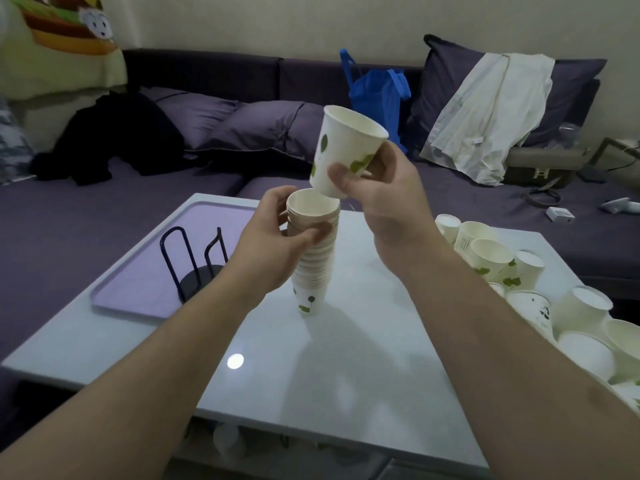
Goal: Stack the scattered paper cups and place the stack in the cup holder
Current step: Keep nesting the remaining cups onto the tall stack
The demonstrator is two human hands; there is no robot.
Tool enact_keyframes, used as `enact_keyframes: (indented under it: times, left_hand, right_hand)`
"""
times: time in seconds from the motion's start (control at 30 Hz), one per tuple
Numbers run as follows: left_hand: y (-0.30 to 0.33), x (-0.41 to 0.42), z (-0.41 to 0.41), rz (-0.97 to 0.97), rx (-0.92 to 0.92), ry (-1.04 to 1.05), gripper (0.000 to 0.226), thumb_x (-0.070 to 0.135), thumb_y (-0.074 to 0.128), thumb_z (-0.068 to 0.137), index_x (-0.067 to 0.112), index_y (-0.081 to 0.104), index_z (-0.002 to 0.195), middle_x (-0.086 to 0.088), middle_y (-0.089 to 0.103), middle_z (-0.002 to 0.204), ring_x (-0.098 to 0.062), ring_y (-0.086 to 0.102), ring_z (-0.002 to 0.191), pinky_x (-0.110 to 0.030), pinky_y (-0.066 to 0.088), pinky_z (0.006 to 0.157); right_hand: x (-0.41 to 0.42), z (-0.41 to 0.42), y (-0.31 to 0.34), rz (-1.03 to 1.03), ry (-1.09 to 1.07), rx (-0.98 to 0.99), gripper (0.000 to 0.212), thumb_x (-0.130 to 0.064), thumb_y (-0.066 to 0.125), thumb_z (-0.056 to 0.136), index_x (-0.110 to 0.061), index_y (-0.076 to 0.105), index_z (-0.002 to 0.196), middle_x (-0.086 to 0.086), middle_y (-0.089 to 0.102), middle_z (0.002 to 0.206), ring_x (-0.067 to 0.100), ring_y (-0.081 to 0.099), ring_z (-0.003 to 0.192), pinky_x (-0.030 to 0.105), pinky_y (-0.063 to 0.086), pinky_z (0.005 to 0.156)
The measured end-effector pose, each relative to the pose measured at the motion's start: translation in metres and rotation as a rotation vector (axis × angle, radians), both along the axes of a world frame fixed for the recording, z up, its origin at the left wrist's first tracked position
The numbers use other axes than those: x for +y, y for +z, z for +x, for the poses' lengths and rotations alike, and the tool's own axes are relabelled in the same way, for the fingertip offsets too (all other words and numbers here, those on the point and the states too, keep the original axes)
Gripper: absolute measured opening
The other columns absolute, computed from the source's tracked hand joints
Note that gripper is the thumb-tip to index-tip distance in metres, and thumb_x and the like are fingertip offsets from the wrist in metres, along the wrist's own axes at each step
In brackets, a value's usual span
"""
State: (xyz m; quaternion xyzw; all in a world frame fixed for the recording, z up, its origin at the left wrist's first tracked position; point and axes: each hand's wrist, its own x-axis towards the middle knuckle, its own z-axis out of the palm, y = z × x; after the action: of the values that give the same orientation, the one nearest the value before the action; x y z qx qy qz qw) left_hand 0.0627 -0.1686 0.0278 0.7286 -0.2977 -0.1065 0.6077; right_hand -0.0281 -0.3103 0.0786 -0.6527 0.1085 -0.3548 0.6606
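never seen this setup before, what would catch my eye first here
At centre, the right hand holds a single paper cup tilted just above a tall stack of cups, which the left hand grips over the white table. Loose cups crowd the table's right edge, and a black wire cup holder stands on a lilac tray at left.

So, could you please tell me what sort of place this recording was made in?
Most likely a home living room. A purple sofa with cushions wraps round a low white table, and a blue bag and a white garment lie on the sofa.
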Motion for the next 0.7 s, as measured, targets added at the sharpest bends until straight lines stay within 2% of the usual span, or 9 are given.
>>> enact_keyframes:
  times: [0.1,0.23,0.37,0.47,0.5,0.57,0.63,0.7]
  left_hand:
    - [0.000,0.002,-0.001,-0.012,0.004,-0.016,0.065,0.036,0.088,0.084,0.036,0.054,0.139,0.018,0.072,0.126,0.008,0.068,0.108,-0.024,0.055,0.094]
    - [0.000,0.003,0.000,-0.010,0.019,-0.023,0.069,0.031,0.088,0.085,0.035,0.051,0.143,0.020,0.071,0.129,0.006,0.068,0.112,-0.024,0.054,0.096]
    - [-0.003,0.006,-0.002,-0.001,0.003,-0.020,0.067,0.021,0.084,0.088,0.032,0.050,0.145,0.021,0.067,0.133,0.008,0.064,0.117,-0.023,0.054,0.101]
    - [-0.005,0.010,-0.007,0.022,-0.009,0.015,0.078,0.023,0.086,0.087,0.032,0.044,0.152,0.019,0.059,0.144,0.002,0.057,0.131,-0.029,0.048,0.112]
    - [-0.005,0.012,-0.010,0.037,-0.018,0.052,0.084,0.028,0.088,0.085,0.031,0.040,0.154,0.018,0.054,0.147,-0.002,0.054,0.132,-0.029,0.047,0.111]
    - [-0.008,0.019,-0.021,0.041,-0.067,0.170,0.085,0.036,0.089,0.081,0.031,0.040,0.151,0.013,0.051,0.143,-0.005,0.055,0.122,-0.026,0.048,0.100]
    - [-0.013,0.029,-0.037,-0.011,-0.159,0.268,0.064,0.031,0.086,0.085,0.029,0.048,0.136,0.008,0.056,0.126,-0.006,0.059,0.106,-0.021,0.053,0.086]
    - [-0.021,0.036,-0.055,-0.039,-0.223,0.251,0.044,0.019,0.080,0.089,0.026,0.053,0.122,0.009,0.060,0.108,-0.008,0.061,0.093,-0.023,0.057,0.079]
  right_hand:
    - [0.007,0.019,-0.007,-0.065,0.038,0.085,0.046,-0.003,0.085,0.084,-0.010,0.063,0.125,0.008,0.077,0.116,0.022,0.075,0.108,0.041,0.063,0.094]
    - [0.014,0.020,-0.025,-0.123,0.066,0.225,0.050,-0.008,0.085,0.078,-0.023,0.064,0.121,0.000,0.077,0.114,0.019,0.074,0.109,0.042,0.063,0.092]
    - [0.016,0.008,-0.030,-0.127,0.082,0.226,0.067,-0.015,0.089,0.075,-0.024,0.060,0.135,-0.006,0.072,0.127,0.012,0.068,0.118,0.030,0.058,0.091]
    - [0.016,-0.006,-0.034,-0.161,0.056,0.230,0.072,-0.020,0.083,0.070,-0.024,0.059,0.137,-0.011,0.068,0.134,0.006,0.062,0.128,0.037,0.055,0.107]
    - [0.017,-0.012,-0.036,-0.187,0.039,0.246,0.073,-0.022,0.081,0.070,-0.025,0.058,0.139,-0.012,0.066,0.137,0.005,0.060,0.131,0.039,0.052,0.111]
    - [0.018,-0.028,-0.043,-0.239,-0.003,0.293,0.079,-0.031,0.081,0.071,-0.025,0.054,0.144,-0.013,0.062,0.142,0.005,0.057,0.134,0.035,0.048,0.113]
    - [0.019,-0.049,-0.054,-0.272,-0.058,0.323,0.072,-0.033,0.078,0.073,-0.025,0.055,0.141,-0.014,0.061,0.139,0.003,0.057,0.131,0.031,0.049,0.110]
    - [0.018,-0.072,-0.065,-0.311,-0.111,0.361,0.059,-0.027,0.075,0.077,-0.025,0.058,0.133,-0.015,0.062,0.133,0.003,0.060,0.125,0.032,0.052,0.106]
